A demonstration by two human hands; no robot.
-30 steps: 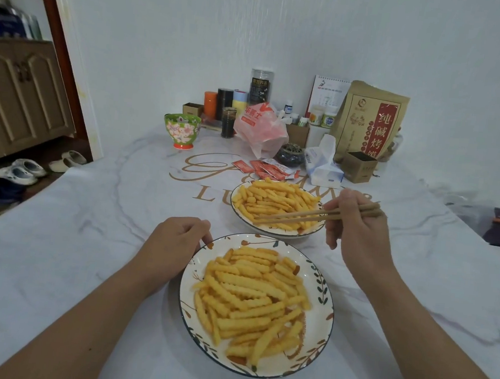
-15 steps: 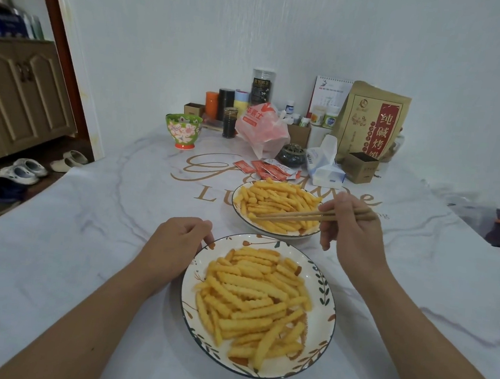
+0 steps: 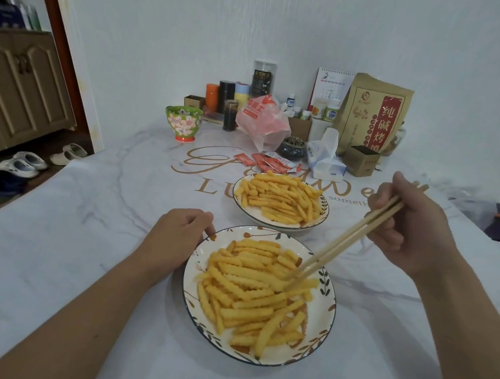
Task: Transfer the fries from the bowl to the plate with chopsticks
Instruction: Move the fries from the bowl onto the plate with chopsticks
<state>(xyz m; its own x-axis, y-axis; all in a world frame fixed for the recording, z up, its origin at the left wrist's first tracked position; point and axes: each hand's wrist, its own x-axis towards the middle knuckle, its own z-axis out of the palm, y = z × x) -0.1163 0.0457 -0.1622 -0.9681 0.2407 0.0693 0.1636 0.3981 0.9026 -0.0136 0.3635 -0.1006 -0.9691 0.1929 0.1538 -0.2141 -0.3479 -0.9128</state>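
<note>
A leaf-patterned plate (image 3: 323, 319) heaped with crinkle-cut fries (image 3: 245, 294) lies close in front of me. Behind it stands a white bowl (image 3: 273, 221) holding more fries (image 3: 278, 198). My right hand (image 3: 408, 230) grips a pair of wooden chopsticks (image 3: 344, 243) that slant down to the left. Their tips rest among the fries at the plate's right side, and I cannot tell whether a fry is pinched between them. My left hand (image 3: 178, 237) lies curled on the table at the plate's left rim, one fingertip touching it.
Behind the bowl lie red sauce packets (image 3: 263, 161), a tissue pack (image 3: 325, 156), a small cardboard box (image 3: 361, 161), a pink plastic bag (image 3: 262, 121), a flowered green cup (image 3: 184, 123), jars and a brown paper bag (image 3: 376, 115). A wooden cabinet (image 3: 18, 90) and shoes (image 3: 22, 163) are at the left.
My right hand has swung the chopsticks from the bowl down to the plate; their tips now rest on its fries. My left hand has stayed at the plate's rim.
</note>
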